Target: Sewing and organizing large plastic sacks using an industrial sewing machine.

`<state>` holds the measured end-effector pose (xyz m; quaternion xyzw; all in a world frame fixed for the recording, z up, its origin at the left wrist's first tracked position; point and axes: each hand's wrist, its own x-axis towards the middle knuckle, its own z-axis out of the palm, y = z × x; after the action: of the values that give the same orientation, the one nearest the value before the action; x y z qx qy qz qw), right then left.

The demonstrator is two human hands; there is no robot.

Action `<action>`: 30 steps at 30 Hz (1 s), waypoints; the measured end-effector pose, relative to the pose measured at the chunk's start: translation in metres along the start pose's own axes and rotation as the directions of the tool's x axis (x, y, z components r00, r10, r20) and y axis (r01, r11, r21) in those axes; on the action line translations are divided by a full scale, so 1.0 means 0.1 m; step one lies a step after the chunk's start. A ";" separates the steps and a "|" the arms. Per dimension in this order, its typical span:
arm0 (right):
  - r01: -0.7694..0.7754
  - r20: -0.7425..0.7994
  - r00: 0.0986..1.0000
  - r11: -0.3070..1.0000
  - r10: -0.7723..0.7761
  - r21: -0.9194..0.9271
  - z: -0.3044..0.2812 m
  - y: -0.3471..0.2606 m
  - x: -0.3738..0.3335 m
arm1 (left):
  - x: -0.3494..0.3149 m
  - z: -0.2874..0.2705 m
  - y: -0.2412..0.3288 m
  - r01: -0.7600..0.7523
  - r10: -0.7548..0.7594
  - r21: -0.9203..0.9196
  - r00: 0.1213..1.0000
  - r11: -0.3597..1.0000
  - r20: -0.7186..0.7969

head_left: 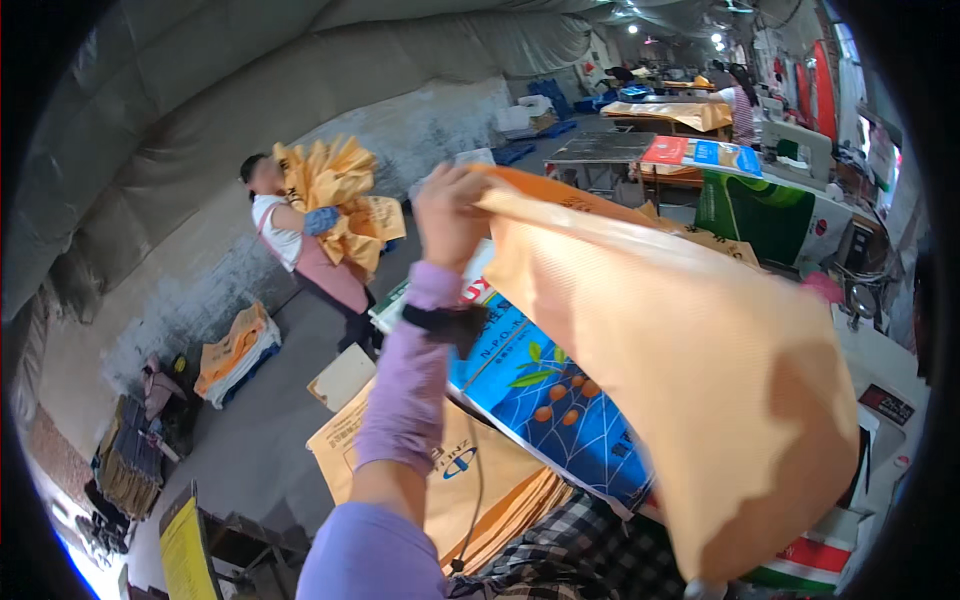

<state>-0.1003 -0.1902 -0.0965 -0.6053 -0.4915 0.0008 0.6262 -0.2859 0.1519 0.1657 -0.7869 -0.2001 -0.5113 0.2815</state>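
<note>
My left hand (449, 215), in a purple sleeve, is raised and closed on the edge of an orange woven sack (680, 360). The sack is stretched out to the right and hangs down in front of me, partly blurred. Behind it, a blue printed sack (560, 390) with a fruit and leaf picture lies on a pile in front of me. A stack of orange printed sacks (400, 450) lies under my forearm. I cannot make out my right hand; the hanging sack covers much of that side.
A co-worker (318, 240) stands at left, arms round a bundle of orange sacks (335, 200). Folded sacks (238, 350) lie on the floor. To the right stands a sewing machine (798, 150) by a green sack (745, 215). Farther back, another person (742, 110) is near tables.
</note>
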 end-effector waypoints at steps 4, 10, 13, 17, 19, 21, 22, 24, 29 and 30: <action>0.112 0.189 0.973 0.989 -0.130 0.101 0.27 0.08 -0.11 | -1.05 -0.25 -0.61 -0.102 -0.386 0.495 0.500 0.863 0.775; 0.141 0.385 0.914 0.990 -0.125 -0.015 0.00 0.35 -0.48 | -1.02 -0.27 3.16 0.282 0.578 -0.958 0.790 -0.052 0.202; 0.065 0.460 0.888 0.990 0.001 -0.127 -0.29 0.29 -0.96 | -1.87 0.31 4.59 -0.052 0.560 -0.978 0.825 0.200 0.071; -0.126 0.447 0.855 0.941 0.264 -0.315 -0.87 0.12 -1.37 | -3.10 1.75 3.89 0.424 0.237 -0.900 0.869 0.096 0.435; -0.262 0.460 0.861 0.964 0.218 0.035 -0.54 -0.08 -0.81 | -2.96 2.71 2.65 0.791 -0.096 -0.557 0.593 0.252 0.799; -0.352 0.308 0.889 0.936 0.339 -0.014 -0.68 -0.02 -0.94 | -2.56 2.54 3.48 0.661 -0.087 -0.104 0.059 -0.743 0.994; -0.345 0.232 0.917 0.937 0.324 0.056 -0.69 -0.05 -0.93 | -2.33 2.37 3.50 0.782 -0.069 -0.207 0.207 -0.588 0.976; -0.336 0.269 0.909 0.942 0.318 0.023 -0.75 -0.14 -0.89 | -2.10 2.25 3.47 0.855 -0.029 -0.332 0.349 -0.399 0.936; -0.211 0.405 0.887 0.975 0.222 -0.072 -0.94 -0.23 -0.72 | -2.34 2.33 3.85 0.484 0.403 -0.749 0.637 0.453 0.656; -0.217 0.400 0.889 0.974 0.222 -0.059 -0.93 -0.23 -0.70 | -2.45 2.29 3.96 0.481 0.411 -0.745 0.628 0.462 0.661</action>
<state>-0.0929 -0.3087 -0.1025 -0.6476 -0.5387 0.1933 0.5031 0.0138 -0.0077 -0.2263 -0.9425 -0.0230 -0.1494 -0.2981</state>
